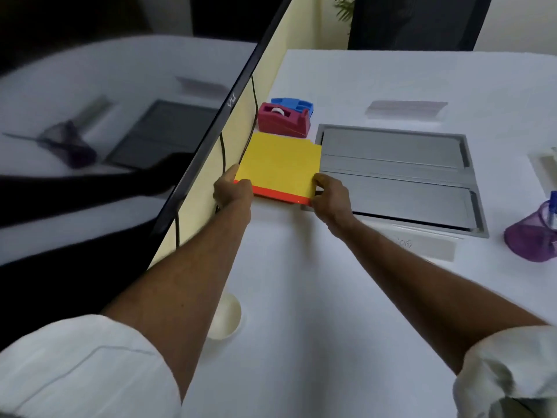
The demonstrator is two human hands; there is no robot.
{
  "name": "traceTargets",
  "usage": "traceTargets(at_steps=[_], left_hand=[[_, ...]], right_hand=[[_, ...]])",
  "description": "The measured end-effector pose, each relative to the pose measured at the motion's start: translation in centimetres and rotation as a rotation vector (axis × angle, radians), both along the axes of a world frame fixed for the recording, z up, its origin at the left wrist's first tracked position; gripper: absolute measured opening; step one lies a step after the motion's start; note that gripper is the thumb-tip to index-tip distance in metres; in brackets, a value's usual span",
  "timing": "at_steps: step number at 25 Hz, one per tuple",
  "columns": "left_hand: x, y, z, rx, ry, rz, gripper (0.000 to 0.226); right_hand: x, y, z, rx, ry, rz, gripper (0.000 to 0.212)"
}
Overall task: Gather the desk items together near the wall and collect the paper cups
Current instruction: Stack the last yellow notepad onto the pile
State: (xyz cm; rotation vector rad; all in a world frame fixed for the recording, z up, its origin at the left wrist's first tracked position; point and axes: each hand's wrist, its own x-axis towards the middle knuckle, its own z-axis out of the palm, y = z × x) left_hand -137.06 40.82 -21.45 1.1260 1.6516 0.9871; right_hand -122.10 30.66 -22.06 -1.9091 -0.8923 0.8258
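Now both hands grip the yellow pad (pixel 278 164) with its orange near edge: the left hand (pixel 232 190) closed on its near left corner, the right hand (pixel 330 194) pinching its near right corner. It lies flat on the white desk (pixel 301 282) against the cream wall (pixel 208 176), just near of the maroon tape dispenser (pixel 283 119) and blue item (pixel 294 104). A paper cup (pixel 227 316) sits nearer, under the left forearm. A purple pen holder (pixel 533 236) stands far right.

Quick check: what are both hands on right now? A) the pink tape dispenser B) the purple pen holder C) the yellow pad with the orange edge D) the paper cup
C: the left hand and right hand grip opposite sides of the yellow pad.
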Motion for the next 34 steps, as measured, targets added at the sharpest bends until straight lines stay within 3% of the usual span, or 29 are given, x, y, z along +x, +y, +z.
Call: traceTargets(at_steps=[4, 7, 10, 14, 20, 26, 34], left_hand=[[-0.3, 1.8, -0.9, 0.026, 0.158, -0.056, 0.053], [-0.5, 2.6, -0.9, 0.14, 0.379, -0.139, 0.051], [-0.7, 2.3, -2.0, 0.196, 0.668, -0.442, 0.052], [-0.4, 0.3, -4.7, 0.106, 0.921, -0.86, 0.051], [0.0, 1.6, -5.9, 0.074, 1.161, -0.912, 0.06], [0.7, 1.6, -6.3, 0.076, 1.197, -0.872, 0.073], [0.7, 0.6, -5.7, 0.087, 1.139, -0.846, 0.078]], right_hand=[[-0.1, 1.7, -0.7, -0.059, -0.123, 0.004, 0.057], [-1.0, 2.4, -1.0, 0.0, -0.221, 0.063, 0.055], [-2.0, 2.3, -2.2, -0.018, -0.315, 0.217, 0.047], [-3.0, 1.4, -4.0, -0.04, -0.523, 0.486, 0.042], [-2.9, 1.1, -5.9, -0.16, -0.8, 0.704, 0.056], [-3.4, 0.8, -6.0, -0.193, -0.595, 0.585, 0.07], [-3.3, 0.3, -4.8, -0.193, -0.625, 0.606, 0.071]])
